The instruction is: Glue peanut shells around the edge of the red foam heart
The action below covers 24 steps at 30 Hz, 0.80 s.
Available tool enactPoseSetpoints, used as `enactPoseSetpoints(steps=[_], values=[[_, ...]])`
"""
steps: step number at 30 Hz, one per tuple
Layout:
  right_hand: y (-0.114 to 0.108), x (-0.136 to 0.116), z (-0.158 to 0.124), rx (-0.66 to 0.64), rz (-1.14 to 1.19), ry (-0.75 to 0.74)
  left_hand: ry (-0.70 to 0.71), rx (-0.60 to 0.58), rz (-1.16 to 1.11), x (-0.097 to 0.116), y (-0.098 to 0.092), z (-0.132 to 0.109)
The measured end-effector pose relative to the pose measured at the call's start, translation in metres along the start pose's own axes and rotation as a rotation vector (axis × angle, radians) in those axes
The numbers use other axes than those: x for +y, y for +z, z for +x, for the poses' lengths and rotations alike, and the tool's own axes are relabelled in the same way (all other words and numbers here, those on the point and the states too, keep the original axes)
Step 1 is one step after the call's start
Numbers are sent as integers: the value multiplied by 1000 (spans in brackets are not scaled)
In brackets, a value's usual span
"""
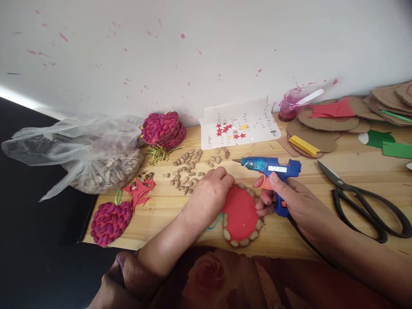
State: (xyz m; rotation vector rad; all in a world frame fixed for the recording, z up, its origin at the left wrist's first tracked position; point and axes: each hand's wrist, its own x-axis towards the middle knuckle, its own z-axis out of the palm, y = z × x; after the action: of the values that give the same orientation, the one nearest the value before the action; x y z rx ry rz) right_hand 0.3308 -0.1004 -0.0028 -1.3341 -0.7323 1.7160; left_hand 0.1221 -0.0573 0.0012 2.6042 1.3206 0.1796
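1. The right hand [291,199] is wrapped around the handle of a blue glue gun [272,169], a finger on its orange trigger. The nozzle points left, above the bench [289,231] and just past the top of the red heart [240,214].
2. The red heart lies flat near the front edge of the bench, between the two hands. Shells [240,242] line its rim along the bottom and right side; its middle is bare red.
3. The left hand [210,193] rests on the upper left edge of the heart, fingers curled down and pressed close together at the rim. Whether it pinches a shell I cannot tell.
4. A black cord runs from the glue gun back under the right wrist.
5. Loose shells [186,171] are scattered on the bench just beyond the left hand.
6. A clear plastic bag [93,154] of more shells sits at the left end.
7. A finished heart [111,221], covered in crimson shells, lies at the front left corner; a stack [164,128] of similar ones stands by the wall.
8. Black scissors [363,201] lie open to the right of the right hand, apart from it.
9. A paper sheet [238,124] with red stars leans at the wall, and cardboard cut-outs [325,124] pile at the far right.
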Motion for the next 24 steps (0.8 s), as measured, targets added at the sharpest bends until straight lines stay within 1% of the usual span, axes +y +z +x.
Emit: enactPoseSetpoints(steps=[11,13,19,22,24], values=[[1,-1,-1,24,-5,0,-15,14,3,3,0,-1],[1,-1,-1,22,-2,4,-16,47,-32,2,2,-3],[0,0,0,14,10,12,-82,218,-252,-4,7,-9],[-1,1,0,5,13,14,-91,251,-273,-5,11,-12],[-1,1,0,6,14,15,-74,252,-252,-4,14,-13]])
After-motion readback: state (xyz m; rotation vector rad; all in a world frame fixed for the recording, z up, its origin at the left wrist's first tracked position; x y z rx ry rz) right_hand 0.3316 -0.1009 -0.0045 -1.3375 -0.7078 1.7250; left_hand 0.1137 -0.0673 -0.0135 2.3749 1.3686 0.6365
